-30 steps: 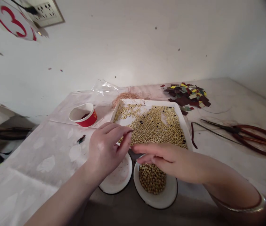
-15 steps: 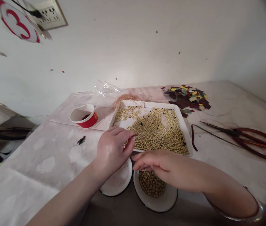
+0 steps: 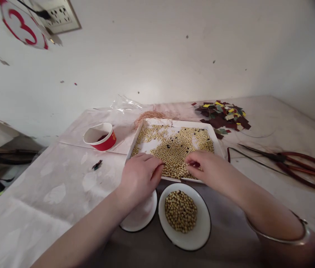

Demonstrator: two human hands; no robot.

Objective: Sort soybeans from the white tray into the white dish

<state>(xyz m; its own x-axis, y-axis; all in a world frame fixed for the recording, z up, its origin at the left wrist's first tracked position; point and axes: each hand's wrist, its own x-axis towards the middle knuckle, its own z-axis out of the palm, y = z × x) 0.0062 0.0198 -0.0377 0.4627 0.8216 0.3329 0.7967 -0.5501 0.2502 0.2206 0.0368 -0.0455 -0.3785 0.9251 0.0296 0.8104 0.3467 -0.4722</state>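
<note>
A shallow white tray [image 3: 218, 143] holds many small pale yellow balls [image 3: 174, 154], like beads or dried peas, with some dark ones among them. My left hand [image 3: 140, 173] is at the tray's near left edge, thumb and forefinger closed in a pinch; whatever they hold is too small to make out. Over the tray's near right part, my right hand [image 3: 210, 165] reaches down to the balls, its fingers bent, thumb and forefinger apart. In front of the tray stands a white dish [image 3: 202, 230] with larger tan balls [image 3: 181, 212]. A second white dish [image 3: 140, 219] lies partly under my left hand.
A red and white paper cup [image 3: 105, 143] stands left of the tray. Behind lie a clear plastic bag [image 3: 125, 104] and thin reddish strands [image 3: 151, 116]. Coloured scraps [image 3: 224, 115] are heaped at the back right; scissors [image 3: 282, 158] lie at the right.
My right hand has moved forward from above the dish of tan balls into the tray, uncovering the dish. My left hand stays pinched and has shifted slightly right.
</note>
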